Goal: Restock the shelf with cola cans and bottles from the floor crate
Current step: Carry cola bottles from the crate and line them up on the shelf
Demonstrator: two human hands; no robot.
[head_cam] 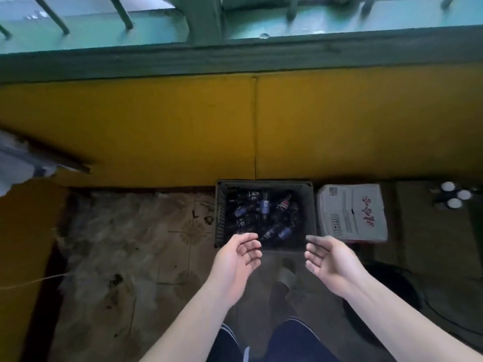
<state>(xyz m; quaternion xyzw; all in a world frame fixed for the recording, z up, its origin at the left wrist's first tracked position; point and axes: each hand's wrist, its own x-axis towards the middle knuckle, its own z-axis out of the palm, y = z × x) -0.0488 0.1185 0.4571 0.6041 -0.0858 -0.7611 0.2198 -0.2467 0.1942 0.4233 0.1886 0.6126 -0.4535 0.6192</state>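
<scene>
The crate (pixel 220 212) is dark grey, almost black, with a fine lattice pattern on its sides. The bottles (pixel 264 207) in it are dark, with blue labels and some red, white and blue ones. Beside it, the cardboard box (pixel 350 212) is white with red lettering and small grey print. Three round caps (pixel 456 195) are white. The wall panel (pixel 156 126) is mustard yellow and the ledge (pixel 235 58) above it is a dull teal green. The floor (pixel 130 244) has brownish tiles with a faded flower pattern and dark stains. The shorts (pixel 227 340) are dark navy with white side stripes, and the slipper (pixel 286 278) is grey.
</scene>
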